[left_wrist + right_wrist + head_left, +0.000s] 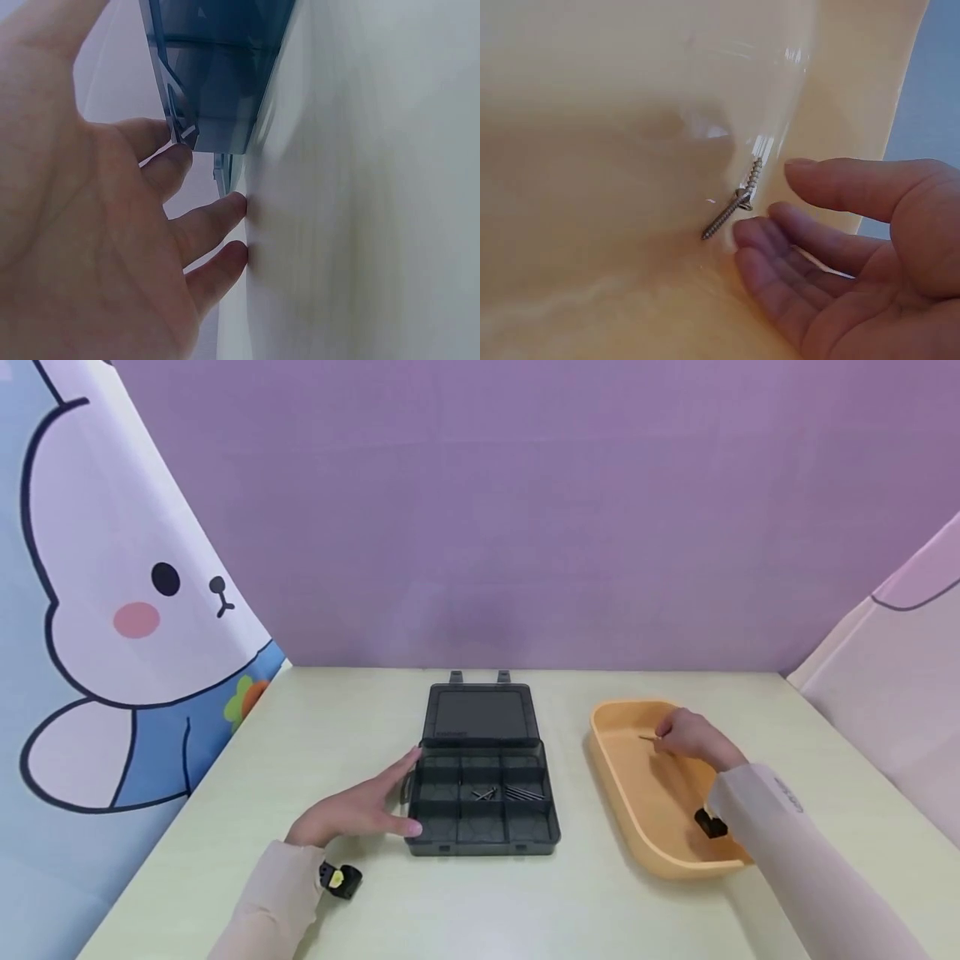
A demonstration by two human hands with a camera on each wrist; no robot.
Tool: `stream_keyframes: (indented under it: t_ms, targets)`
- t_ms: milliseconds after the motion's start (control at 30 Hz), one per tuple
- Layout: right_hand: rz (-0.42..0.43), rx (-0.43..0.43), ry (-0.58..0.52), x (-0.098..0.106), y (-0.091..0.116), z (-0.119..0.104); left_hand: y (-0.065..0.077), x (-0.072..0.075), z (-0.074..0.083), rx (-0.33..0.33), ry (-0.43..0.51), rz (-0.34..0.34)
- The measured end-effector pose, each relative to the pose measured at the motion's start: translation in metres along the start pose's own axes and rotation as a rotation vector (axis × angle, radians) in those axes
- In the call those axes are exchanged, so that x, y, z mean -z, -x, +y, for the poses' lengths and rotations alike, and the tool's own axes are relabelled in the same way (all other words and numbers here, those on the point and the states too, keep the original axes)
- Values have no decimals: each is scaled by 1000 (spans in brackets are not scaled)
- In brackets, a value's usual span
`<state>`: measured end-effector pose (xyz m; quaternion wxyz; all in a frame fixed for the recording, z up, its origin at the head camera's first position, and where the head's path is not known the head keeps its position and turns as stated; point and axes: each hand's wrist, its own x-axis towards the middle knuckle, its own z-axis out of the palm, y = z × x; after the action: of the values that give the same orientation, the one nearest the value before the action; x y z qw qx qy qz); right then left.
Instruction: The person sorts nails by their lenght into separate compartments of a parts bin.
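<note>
A dark translucent compartment box stands on the table with its lid folded back. Several screws lie in a middle compartment, and long thin metal pieces fill the one to its right. My left hand rests at the box's left side, fingers and thumb spread apart. Inside the orange tray, my right hand reaches to the far end. In the right wrist view, two crossed screws lie there, fingertips right beside them and thumb held apart.
The tray stands to the right of the box, its raised rim around my right hand. A purple cloth hangs behind the table, and a printed cartoon cloth is at the left. Each wrist carries a small black camera.
</note>
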<state>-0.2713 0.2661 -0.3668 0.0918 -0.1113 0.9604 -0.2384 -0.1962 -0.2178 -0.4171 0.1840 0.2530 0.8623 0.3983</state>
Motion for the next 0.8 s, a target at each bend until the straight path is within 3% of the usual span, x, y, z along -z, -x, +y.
stream_keyframes:
  t_ms: [433,800]
  targets:
    - [101,90,20,-17,-7,4,-2,1,0,28,-4,-7]
    - [39,-19,-33,-23,-5,5,-6,0,-2,28,-23,0]
